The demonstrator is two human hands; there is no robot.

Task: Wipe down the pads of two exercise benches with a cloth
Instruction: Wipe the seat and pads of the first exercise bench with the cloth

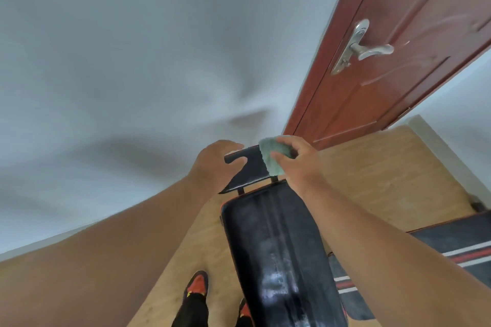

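The left hand [215, 164] is gripping the small pad's [249, 170] far edge, fingers curled over it, while the right hand [295, 159] is pinching a cloth [271, 154] against it.

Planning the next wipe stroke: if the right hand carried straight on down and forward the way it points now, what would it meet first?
Most likely the small upper pad. The right hand holds the green cloth just over its right end; depth is unclear.

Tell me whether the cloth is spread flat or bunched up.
Bunched up. The pale green cloth is gathered in the right hand, whose fingers curl round it above the small pad; it does not lie flat.
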